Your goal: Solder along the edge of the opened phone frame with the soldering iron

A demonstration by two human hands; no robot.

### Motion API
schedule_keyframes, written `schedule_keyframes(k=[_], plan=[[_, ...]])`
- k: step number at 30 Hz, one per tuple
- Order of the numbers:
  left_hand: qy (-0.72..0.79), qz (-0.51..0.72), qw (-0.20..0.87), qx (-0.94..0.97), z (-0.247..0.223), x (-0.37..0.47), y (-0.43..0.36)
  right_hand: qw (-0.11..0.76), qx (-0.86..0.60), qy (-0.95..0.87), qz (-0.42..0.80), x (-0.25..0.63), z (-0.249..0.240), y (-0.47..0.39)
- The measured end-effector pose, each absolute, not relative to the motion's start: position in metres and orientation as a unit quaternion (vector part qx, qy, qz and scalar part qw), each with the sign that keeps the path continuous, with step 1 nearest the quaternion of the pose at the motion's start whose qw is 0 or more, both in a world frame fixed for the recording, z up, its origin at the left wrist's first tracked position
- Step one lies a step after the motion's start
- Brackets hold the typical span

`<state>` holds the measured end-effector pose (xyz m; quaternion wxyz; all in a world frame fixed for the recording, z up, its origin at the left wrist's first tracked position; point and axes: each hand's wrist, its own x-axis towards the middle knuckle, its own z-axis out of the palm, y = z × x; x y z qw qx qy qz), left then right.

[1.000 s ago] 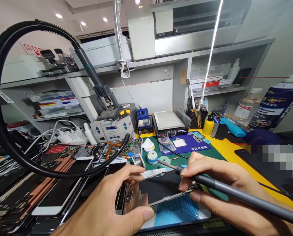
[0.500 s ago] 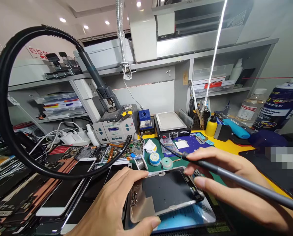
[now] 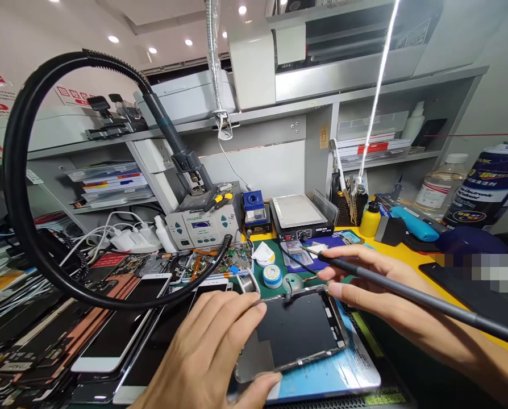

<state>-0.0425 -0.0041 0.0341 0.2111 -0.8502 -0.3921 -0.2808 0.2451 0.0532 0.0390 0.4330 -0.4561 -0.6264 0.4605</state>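
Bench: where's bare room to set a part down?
Yellow strip between right hand and black slab; shaded green mat between blue pad and right forearm. Crowded: phones packed left of left hand; spool, blue tin beyond panel.

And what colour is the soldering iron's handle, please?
The soldering iron's handle is dark grey, best in the head view.

The head view looks forward and down from close behind the left hand and right hand.
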Motion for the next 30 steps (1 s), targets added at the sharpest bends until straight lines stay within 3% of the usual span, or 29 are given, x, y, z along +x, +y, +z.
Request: schedule_keyframes(k=[11, 25, 30], plan=[[-0.289, -0.293, 0.324, -0.852, 0.018, -0.048, -0.003, 0.409, -0.435, -0.632, 0.494, 0.246, 0.045, 0.050], [-0.343, -0.245, 0.236, -0.876, 0.033, -0.038, -0.007, 0.444, -0.410, -0.618, 0.503, 0.245, 0.042, 0.052], [-0.344, -0.307, 0.223, -0.859, 0.034, -0.030, -0.016, 0.485, -0.414, -0.571, 0.517, 0.246, 0.041, 0.059]])
